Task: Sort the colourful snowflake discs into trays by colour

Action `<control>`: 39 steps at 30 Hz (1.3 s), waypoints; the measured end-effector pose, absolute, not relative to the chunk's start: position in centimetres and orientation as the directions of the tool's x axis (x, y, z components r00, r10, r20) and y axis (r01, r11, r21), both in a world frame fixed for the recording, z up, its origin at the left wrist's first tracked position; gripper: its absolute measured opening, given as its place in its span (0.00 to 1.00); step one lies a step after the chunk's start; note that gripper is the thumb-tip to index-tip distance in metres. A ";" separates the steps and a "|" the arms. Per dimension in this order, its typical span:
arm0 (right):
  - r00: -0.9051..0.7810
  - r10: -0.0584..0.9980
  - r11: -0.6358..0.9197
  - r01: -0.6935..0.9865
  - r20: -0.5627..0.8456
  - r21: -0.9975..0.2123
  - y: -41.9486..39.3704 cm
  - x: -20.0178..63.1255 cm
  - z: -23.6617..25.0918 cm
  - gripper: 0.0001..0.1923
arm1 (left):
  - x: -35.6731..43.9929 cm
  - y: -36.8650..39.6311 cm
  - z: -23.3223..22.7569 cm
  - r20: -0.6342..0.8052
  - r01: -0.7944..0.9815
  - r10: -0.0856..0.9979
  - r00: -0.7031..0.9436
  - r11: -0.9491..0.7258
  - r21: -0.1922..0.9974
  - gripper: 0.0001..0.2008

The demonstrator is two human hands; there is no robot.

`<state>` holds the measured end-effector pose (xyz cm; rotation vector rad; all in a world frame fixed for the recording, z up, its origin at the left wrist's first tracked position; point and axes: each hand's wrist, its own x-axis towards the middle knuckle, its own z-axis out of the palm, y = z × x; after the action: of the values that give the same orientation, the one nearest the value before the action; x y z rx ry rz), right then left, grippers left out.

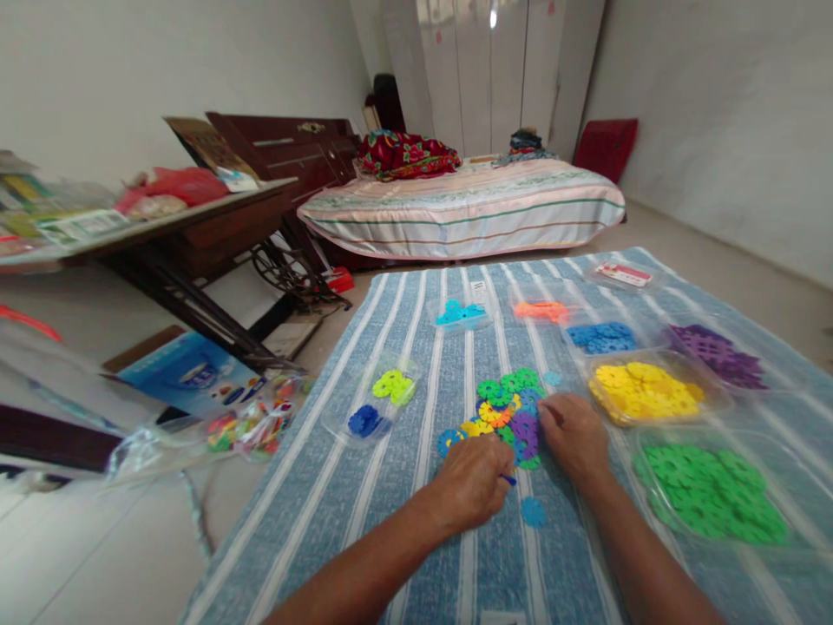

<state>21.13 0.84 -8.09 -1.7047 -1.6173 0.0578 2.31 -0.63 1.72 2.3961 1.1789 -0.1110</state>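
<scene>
A pile of mixed notched plastic discs [526, 427] lies in the middle of the striped cloth, in green, yellow, orange, purple and blue. My left hand [476, 479] is closed at the pile's near edge, and a dark blue disc [508, 479] pokes out between its fingers. At the pile's right side is my right hand [576, 434], its fingers curled in and their tips by the discs; what they hold, if anything, is hidden. One loose light blue disc [534, 512] rests on the cloth between my forearms, and a pale blue disc [553, 378] lies beyond my right hand.
To the right stand clear tubs of green discs [716, 490], yellow discs [644, 391], purple discs [719, 356] and blue discs [600, 337]. Farther back are cyan pieces [461, 312] and orange pieces [541, 311]. A left tray [338, 427] holds lime and dark blue discs.
</scene>
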 end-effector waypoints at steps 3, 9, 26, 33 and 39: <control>0.183 0.864 0.120 0.829 0.468 -0.546 0.8 21.2 -8.3 0.13 | 0.8 -0.1 3.6 -0.256 0.752 0.742 0.619 -0.466 0.467 0.01; 0.179 0.873 0.118 0.826 0.455 -0.552 0.8 21.4 -8.6 0.13 | -6.2 3.4 9.0 -0.184 0.898 0.924 0.336 -0.255 0.359 0.04; 0.184 0.878 0.103 0.830 0.443 -0.548 0.7 21.4 -8.3 0.13 | -9.8 5.2 7.6 -0.157 0.984 0.973 0.167 -0.174 -0.030 0.09; 0.188 0.883 0.095 0.825 0.429 -0.558 0.7 21.4 -8.4 0.14 | -5.0 2.3 4.1 -0.248 0.844 0.810 0.531 -0.480 0.241 0.10; 0.187 0.885 0.092 0.827 0.427 -0.554 0.7 21.4 -8.3 0.13 | -4.1 3.1 1.8 -0.308 0.861 0.803 0.509 -0.474 0.186 0.12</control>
<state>21.37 0.72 -8.34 -1.7211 -1.6279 0.0982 -4.07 3.14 1.82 2.4397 1.3920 -0.2553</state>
